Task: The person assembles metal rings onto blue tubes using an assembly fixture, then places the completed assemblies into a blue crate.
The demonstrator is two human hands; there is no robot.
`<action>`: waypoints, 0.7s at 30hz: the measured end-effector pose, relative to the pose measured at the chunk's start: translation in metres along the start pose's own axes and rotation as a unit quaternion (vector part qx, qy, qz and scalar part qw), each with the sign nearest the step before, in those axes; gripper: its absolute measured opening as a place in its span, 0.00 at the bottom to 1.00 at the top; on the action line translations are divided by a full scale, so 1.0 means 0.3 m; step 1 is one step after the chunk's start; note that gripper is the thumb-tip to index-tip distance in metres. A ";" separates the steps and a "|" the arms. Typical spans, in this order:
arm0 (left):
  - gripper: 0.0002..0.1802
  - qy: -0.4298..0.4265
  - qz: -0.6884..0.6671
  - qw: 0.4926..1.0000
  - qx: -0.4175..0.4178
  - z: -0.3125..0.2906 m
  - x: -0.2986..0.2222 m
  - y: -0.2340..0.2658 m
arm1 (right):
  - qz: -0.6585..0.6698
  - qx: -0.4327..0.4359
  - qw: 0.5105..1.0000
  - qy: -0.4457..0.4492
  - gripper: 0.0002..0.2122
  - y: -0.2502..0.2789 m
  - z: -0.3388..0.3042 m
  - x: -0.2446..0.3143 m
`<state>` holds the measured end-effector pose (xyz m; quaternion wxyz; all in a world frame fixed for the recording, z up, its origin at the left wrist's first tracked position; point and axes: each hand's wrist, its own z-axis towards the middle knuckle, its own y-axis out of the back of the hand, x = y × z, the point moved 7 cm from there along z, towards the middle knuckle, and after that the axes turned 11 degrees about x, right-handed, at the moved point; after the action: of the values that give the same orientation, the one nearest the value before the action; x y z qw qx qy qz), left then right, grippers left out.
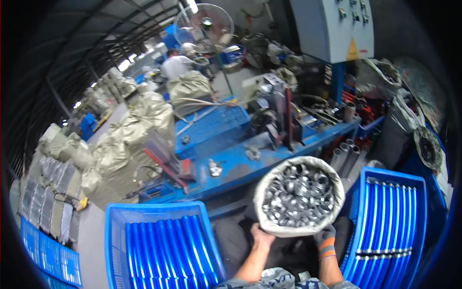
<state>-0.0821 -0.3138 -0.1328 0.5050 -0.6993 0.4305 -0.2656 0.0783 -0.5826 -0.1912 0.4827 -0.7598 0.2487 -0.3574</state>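
A round, open-topped white sack (266, 216) with a rolled rim stands in front of me, filled with shiny metal rings (303, 192). My left hand (262, 236), bare, grips the sack's near left rim, its fingers partly hidden under the edge. At the near right rim my right hand (326, 238), in a grey glove with an orange band at the wrist, is closed on the sack as well; its fingertips are partly hidden. Blue crates flank me: the left crate (156, 208) and the right crate (393, 173) both hold rows of glossy blue tubes.
A blue metal workbench (231, 168) with machine parts runs beyond the sack. Stuffed sacks (149, 115) line the left. A control cabinet (332, 29) rises at the back right, near loose pipes (344, 156). Farther back are a fan (204, 24) and a person in white (177, 66).
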 end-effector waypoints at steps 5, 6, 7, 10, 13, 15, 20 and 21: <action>0.52 -0.122 0.322 0.935 -0.084 0.036 -0.425 0.142 | -0.300 -0.117 0.947 0.019 0.22 -0.068 -0.064 0.139; 0.52 -0.111 0.372 0.915 -0.109 0.082 -0.380 0.058 | -0.436 -0.111 0.893 0.029 0.24 -0.049 -0.044 0.268; 0.50 -0.122 0.481 0.857 -0.138 0.118 -0.381 -0.022 | -0.526 -0.071 0.816 0.228 0.29 -0.206 -0.034 0.348; 0.48 -0.193 0.710 0.674 -0.064 0.310 -0.438 -0.124 | -0.656 -0.107 0.682 0.306 0.35 -0.518 0.151 0.394; 0.45 -0.153 0.868 0.457 -0.123 0.386 -0.313 -0.217 | -0.786 -0.169 0.541 0.247 0.34 -0.632 0.292 0.491; 0.41 -0.158 0.867 0.449 -0.146 0.378 -0.329 -0.244 | -0.820 -0.183 0.523 0.143 0.33 -0.616 0.343 0.474; 0.34 -0.117 0.916 0.330 -0.194 0.366 -0.245 -0.273 | -0.812 -0.173 0.547 0.106 0.27 -0.504 0.388 0.503; 0.32 -0.117 0.929 0.298 -0.187 0.393 -0.306 -0.251 | -0.807 -0.167 0.559 0.087 0.27 -0.530 0.417 0.494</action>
<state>-0.0065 -0.1687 -0.0977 0.3164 0.0663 0.7685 0.5521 0.2734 -0.5549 -0.0361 -0.1671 -0.6752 -0.3726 -0.6143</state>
